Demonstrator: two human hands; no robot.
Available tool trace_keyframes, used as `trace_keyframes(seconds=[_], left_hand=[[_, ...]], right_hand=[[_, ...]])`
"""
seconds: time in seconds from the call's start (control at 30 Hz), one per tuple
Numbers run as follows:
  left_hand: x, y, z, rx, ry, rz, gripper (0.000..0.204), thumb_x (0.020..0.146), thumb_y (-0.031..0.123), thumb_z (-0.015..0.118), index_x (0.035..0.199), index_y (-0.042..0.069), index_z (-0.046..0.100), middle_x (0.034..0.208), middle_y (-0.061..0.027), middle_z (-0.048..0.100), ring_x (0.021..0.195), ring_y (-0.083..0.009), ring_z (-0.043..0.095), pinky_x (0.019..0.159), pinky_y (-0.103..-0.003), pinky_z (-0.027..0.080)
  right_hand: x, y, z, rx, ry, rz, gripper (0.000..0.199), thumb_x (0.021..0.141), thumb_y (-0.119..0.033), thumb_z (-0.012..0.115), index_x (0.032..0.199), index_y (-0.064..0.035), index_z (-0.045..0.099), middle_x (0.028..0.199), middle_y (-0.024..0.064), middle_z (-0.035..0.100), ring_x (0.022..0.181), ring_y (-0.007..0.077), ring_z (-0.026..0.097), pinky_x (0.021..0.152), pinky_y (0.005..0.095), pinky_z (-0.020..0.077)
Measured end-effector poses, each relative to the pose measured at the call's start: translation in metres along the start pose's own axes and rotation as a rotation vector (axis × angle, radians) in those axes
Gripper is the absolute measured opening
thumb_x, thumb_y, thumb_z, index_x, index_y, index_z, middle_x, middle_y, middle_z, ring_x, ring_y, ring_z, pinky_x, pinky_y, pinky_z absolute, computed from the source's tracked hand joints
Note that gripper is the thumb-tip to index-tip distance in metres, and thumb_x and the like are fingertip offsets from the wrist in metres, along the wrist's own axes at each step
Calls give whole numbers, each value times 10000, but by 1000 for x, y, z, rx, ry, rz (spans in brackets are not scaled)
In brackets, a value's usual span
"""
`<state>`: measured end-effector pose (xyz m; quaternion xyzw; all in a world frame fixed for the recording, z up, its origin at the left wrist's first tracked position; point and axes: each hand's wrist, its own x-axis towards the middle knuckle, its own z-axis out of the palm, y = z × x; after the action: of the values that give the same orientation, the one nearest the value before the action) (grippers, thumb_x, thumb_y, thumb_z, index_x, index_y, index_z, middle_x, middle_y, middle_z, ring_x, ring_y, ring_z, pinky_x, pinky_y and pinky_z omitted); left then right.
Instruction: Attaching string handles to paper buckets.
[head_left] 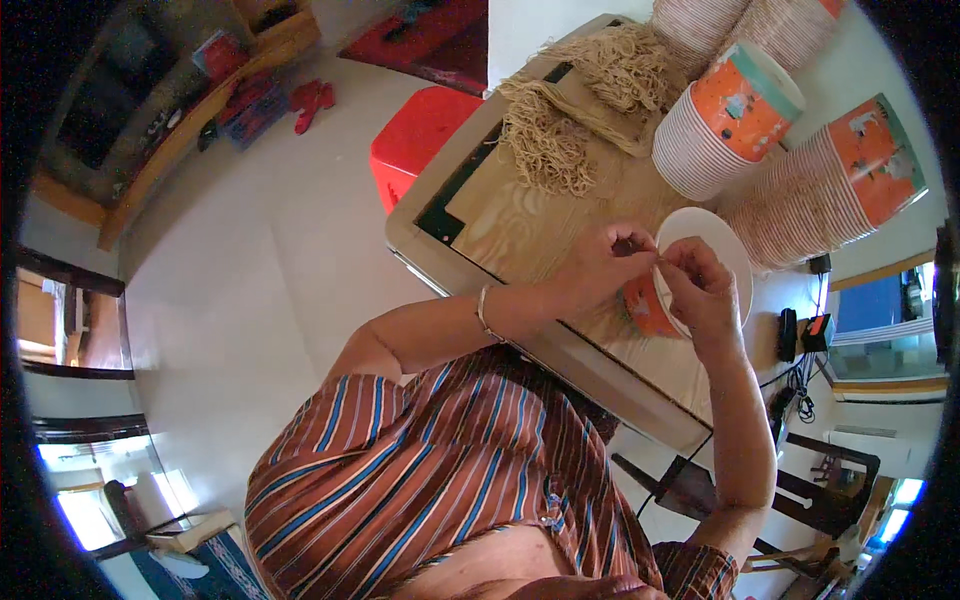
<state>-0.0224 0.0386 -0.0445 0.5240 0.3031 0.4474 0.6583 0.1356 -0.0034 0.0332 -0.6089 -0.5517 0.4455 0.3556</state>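
Observation:
A paper tub (pixel 648 308), orange outside and white inside, is tipped on the wooden tabletop (pixel 500 230) at the near edge. My left hand (pixel 610 262) and my right hand (pixel 703 290) meet at its rim, thumbs and fingertips pinched together. Whatever lies between the fingertips is too small to make out. Past the tub, a loose heap of tan cord (pixel 550 145) sits on the board, and a second bundle of cord (pixel 622 68) lies behind it.
Nested orange-and-green tubs (pixel 735 115) stand at the back, with another stack lying on its side (pixel 820 190) at the right. A red plastic stool (pixel 420 145) touches the table's far left side. Black cables and plugs (pixel 800 345) are at the right.

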Motion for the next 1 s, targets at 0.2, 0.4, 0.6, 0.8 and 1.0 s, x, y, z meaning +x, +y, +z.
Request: trace_keyframes(seconds=[0.2,0.4,0.6,0.8,1.0], left_hand=[[4,4,-6,102,-26,9,148,851,143,660,929,18,640,840,-11,631,770,-75,577,680,-241,486],[2,4,-8,9,-65,45,114,856,103,653,918,7,649,845,-11,637,773,-72,578,684,-233,488],[1,11,-12,79,-140,37,135,862,89,661,968,6,661,876,-19,658,798,-83,598,726,-240,502],[5,1,-13,-29,-185,37,131,866,81,661,975,10,665,896,-22,664,820,-88,605,749,-245,506],[8,-6,-15,-221,-224,-81,118,851,53,668,960,6,668,898,-33,664,824,-90,602,746,-239,501]], right_hand=[[-1,-4,3,-31,36,39,54,890,-123,623,905,-81,593,748,-46,563,647,31,487,499,211,410],[1,-6,7,-43,42,12,57,885,-120,622,910,-77,594,764,-30,589,653,45,510,503,215,424],[6,4,2,-16,38,-19,73,874,-124,636,891,-72,587,769,-18,592,642,52,512,507,223,429],[6,1,4,-25,47,-1,59,891,-120,612,894,-67,584,739,-13,571,599,53,499,462,226,397],[4,-7,-2,239,-87,156,95,901,-158,611,909,-70,578,659,-25,498,499,63,432,416,221,330]])
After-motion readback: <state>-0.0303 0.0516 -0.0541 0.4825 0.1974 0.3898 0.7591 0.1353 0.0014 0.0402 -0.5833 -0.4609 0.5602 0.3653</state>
